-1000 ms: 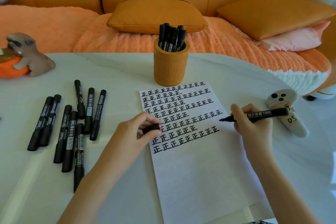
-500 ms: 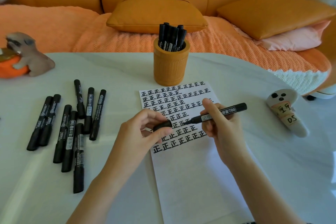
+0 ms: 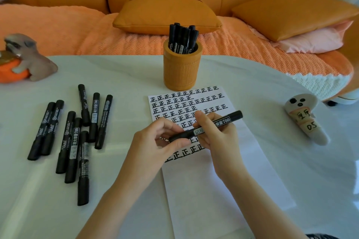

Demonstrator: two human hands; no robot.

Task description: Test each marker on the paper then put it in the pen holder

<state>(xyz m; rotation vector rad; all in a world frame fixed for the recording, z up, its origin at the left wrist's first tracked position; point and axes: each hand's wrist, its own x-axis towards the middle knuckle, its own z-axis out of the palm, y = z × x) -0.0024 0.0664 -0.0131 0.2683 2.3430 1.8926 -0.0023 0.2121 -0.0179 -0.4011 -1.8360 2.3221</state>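
My right hand [image 3: 215, 137] grips a black marker [image 3: 226, 121] by its barrel, above the written part of the white paper [image 3: 219, 176]. My left hand [image 3: 155, 147] pinches the marker's cap [image 3: 177, 136], which meets the marker's tip end. Rows of black characters fill the upper part of the paper; the lower part is blank. Behind the paper stands an orange pen holder [image 3: 180, 70] with several black markers [image 3: 182, 38] upright in it. Several more capped black markers [image 3: 74, 132] lie on the table to the left.
The white table [image 3: 124, 75] carries a grey animal figurine on an orange base [image 3: 25, 60] at the far left and a small white ghost-like figure [image 3: 305, 120] at the right. An orange sofa with cushions [image 3: 167, 15] runs behind the table.
My right hand has brought the marker leftward from the paper's right edge to my left hand. The cap, held apart before, now sits at the marker's tip.
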